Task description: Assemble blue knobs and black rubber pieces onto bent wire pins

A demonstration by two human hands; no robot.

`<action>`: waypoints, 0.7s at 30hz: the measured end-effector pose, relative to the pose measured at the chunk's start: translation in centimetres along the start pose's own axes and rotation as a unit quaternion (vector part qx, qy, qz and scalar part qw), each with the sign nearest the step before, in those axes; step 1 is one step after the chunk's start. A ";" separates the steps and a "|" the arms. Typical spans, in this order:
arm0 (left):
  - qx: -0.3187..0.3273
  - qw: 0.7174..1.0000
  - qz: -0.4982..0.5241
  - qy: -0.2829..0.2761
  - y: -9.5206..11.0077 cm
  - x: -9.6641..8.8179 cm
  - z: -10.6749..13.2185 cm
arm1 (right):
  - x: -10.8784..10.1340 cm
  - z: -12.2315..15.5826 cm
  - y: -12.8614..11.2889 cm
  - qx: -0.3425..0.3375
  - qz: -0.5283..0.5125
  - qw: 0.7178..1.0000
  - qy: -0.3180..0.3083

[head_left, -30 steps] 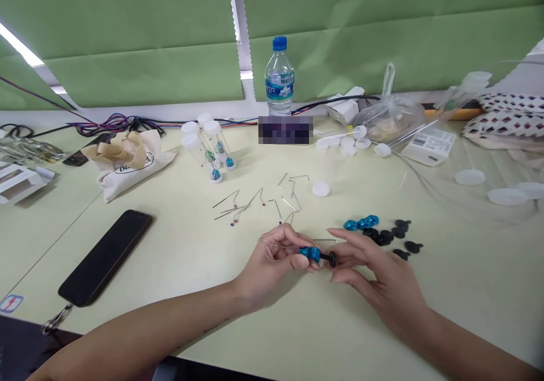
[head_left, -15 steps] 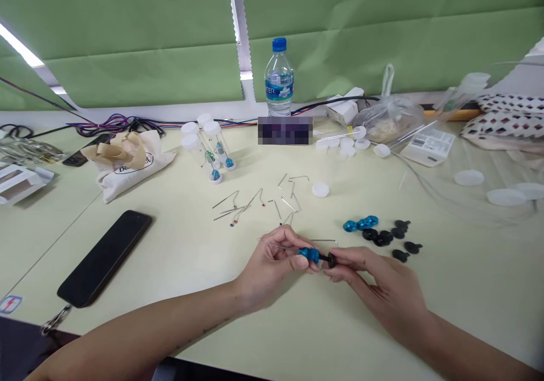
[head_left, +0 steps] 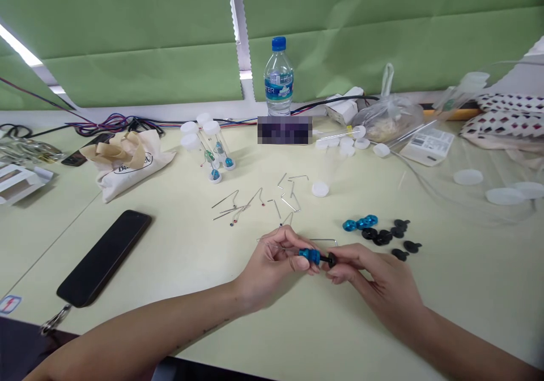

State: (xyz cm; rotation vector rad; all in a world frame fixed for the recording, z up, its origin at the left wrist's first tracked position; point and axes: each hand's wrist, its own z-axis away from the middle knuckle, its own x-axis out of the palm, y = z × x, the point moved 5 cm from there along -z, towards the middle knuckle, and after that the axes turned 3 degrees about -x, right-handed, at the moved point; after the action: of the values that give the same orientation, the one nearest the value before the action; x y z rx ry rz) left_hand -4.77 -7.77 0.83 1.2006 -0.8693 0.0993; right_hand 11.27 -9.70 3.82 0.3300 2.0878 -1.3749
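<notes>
My left hand (head_left: 272,262) pinches a small blue metal part (head_left: 310,254) just above the pale green table (head_left: 178,290), with a thin wire sticking out behind its fingers. My right hand (head_left: 374,282) is closed on a black cap (head_left: 331,259) at the blue part's right end. The two hands meet at the table's near middle. Just beyond the right hand lie a few blue parts (head_left: 360,223) and several black caps (head_left: 389,237).
Bent wires (head_left: 259,199) are scattered in front of the hands. A black phone (head_left: 106,256) lies at the left, a cloth bag (head_left: 127,157) behind it. Clear tubes (head_left: 210,148), white lids (head_left: 346,143), a water bottle (head_left: 279,77) and a plastic bag (head_left: 391,120) stand farther back.
My right hand went from open fingers beside the black cap to a closed pinch on it. My left hand kept its hold and barely moved.
</notes>
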 end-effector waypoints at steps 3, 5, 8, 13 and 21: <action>0.006 1.000 0.005 0.001 0.1 0.1 0.0 | 0.0 -0.4 0.1 0.007 -0.003 1.000 -0.012; 0.010 1.000 0.003 0.009 0.3 0.2 0.0 | 0.1 -0.6 0.2 0.009 0.007 1.000 -0.023; 0.007 0.999 -0.015 0.040 0.7 -0.1 0.0 | 0.1 -0.8 0.3 -0.001 0.014 1.000 -0.026; -0.005 0.997 -0.031 0.064 0.9 -0.5 0.0 | 0.0 -0.4 0.3 0.011 0.010 1.000 0.012; -0.010 0.996 -0.036 0.078 0.7 -0.4 0.2 | 0.0 -0.6 -0.4 -0.012 0.035 0.999 -0.005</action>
State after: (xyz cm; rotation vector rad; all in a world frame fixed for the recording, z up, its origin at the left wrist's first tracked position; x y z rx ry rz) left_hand -5.46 -7.55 1.14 1.1873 -0.6892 0.1245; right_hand 10.90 -9.35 4.32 0.3820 2.0630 -1.3078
